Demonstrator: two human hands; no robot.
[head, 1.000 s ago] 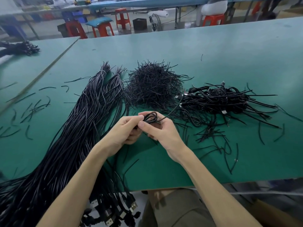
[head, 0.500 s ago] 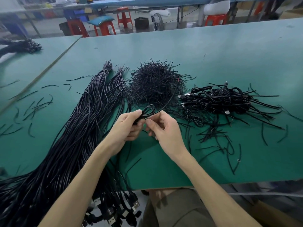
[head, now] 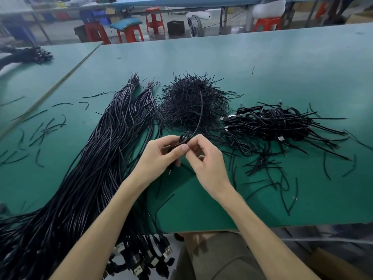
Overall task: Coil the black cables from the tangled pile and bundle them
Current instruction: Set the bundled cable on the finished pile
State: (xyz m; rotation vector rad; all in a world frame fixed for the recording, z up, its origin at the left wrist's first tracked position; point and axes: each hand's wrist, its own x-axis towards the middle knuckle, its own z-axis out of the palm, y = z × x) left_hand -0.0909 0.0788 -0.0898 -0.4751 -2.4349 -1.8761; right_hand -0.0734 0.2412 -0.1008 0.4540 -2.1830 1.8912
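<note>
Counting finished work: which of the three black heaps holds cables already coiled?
The right heap, wound into small loops; the left heap is long straight strands, the middle heap short loose pieces.

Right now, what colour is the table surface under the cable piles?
The table surface is a plain teal green; the head view, the only one, shows it clearly.

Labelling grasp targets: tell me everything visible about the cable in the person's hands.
The held cable is thin, black, rubbery-looking and flexible. Part of it is wound into a small loose coil, pinched between the left hand and the right hand, above the green table. Its free tail curves up from the coil, passing in front of the heap of short black ties in this view, and its tip looks reddish. The other end is hidden by the hands.
</note>
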